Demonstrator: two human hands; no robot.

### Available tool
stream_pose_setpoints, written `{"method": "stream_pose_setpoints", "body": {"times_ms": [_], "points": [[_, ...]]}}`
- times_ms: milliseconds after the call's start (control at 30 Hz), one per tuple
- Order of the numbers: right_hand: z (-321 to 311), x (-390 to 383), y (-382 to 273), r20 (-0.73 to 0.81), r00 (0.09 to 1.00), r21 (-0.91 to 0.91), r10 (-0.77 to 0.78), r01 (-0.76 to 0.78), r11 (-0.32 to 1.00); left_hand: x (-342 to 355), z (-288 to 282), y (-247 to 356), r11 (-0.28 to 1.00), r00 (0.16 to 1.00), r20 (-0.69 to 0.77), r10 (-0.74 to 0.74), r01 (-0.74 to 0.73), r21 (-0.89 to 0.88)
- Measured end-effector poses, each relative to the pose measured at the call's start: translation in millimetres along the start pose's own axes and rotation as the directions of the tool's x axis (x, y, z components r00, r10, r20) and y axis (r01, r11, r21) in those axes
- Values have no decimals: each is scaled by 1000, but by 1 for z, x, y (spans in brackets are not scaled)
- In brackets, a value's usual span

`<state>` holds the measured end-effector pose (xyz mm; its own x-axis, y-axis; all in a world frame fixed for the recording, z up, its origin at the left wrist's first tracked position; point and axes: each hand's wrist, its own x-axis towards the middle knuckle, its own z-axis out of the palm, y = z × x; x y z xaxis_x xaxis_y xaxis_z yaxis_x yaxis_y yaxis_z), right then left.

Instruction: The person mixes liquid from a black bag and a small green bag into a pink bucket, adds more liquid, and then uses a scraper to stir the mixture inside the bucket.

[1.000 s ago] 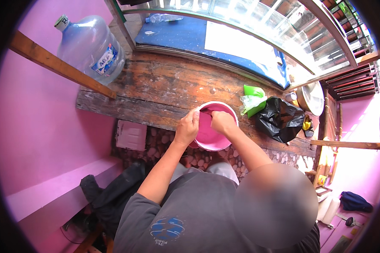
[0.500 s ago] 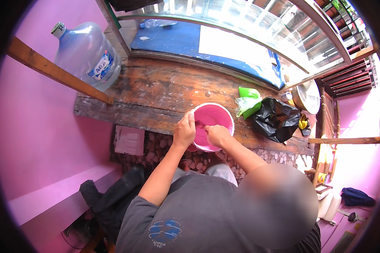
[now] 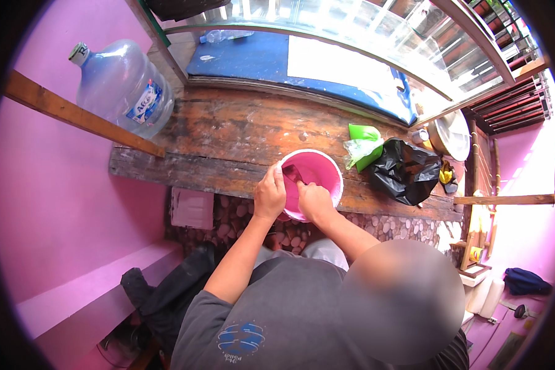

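A white bucket (image 3: 337,169) with pink inner walls and pink paint (image 3: 311,176) inside stands at the near edge of a worn wooden table. My left hand (image 3: 270,194) grips its left rim, thumb over the edge. Inside the bucket's mouth, my right hand (image 3: 315,200) is closed round a dark, flat-ended tool (image 3: 291,173). The tool's wide end shows near the left inner wall; whether it is a brush or a scraper I cannot tell. My fingers hide much of its handle.
Right of the bucket lie a green pouch (image 3: 365,145) and a black plastic bag (image 3: 407,172). A large clear water jug (image 3: 123,92) stands at the left behind a wooden post (image 3: 83,117). A glass-fronted case (image 3: 240,61) lines the table's back. Another wooden bar (image 3: 505,200) crosses at the right.
My right hand has shifted slightly left inside the bucket. The tool's wide end has come up into view near the left wall. My left hand keeps its grip on the rim.
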<state>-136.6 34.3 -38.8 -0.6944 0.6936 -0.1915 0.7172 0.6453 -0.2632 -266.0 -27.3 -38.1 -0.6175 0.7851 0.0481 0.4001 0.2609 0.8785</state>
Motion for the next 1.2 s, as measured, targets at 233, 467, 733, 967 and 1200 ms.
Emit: {"method": "stream_pose_setpoints", "body": {"times_ms": [233,467,733,967,1200], "points": [[4,12,12,188,982,-16,3,0,1000,0,-4,2,1000,999,40,11,-11,-19],[-4,8,6,165,986,-28,-25,30,999,-2,-3,0,1000,998,67,-4,5,-12],[8,17,9,145,978,286,148,-184,940,-8,17,8,991,989,-76,-123,127,43],[-36,7,7,265,933,0,244,-253,968,-42,38,12,938,952,-85,-293,270,-215],[-54,3,23,330,932,-100,151,-125,987,-27,26,6,1000,1000,30,-8,8,-15]]}}
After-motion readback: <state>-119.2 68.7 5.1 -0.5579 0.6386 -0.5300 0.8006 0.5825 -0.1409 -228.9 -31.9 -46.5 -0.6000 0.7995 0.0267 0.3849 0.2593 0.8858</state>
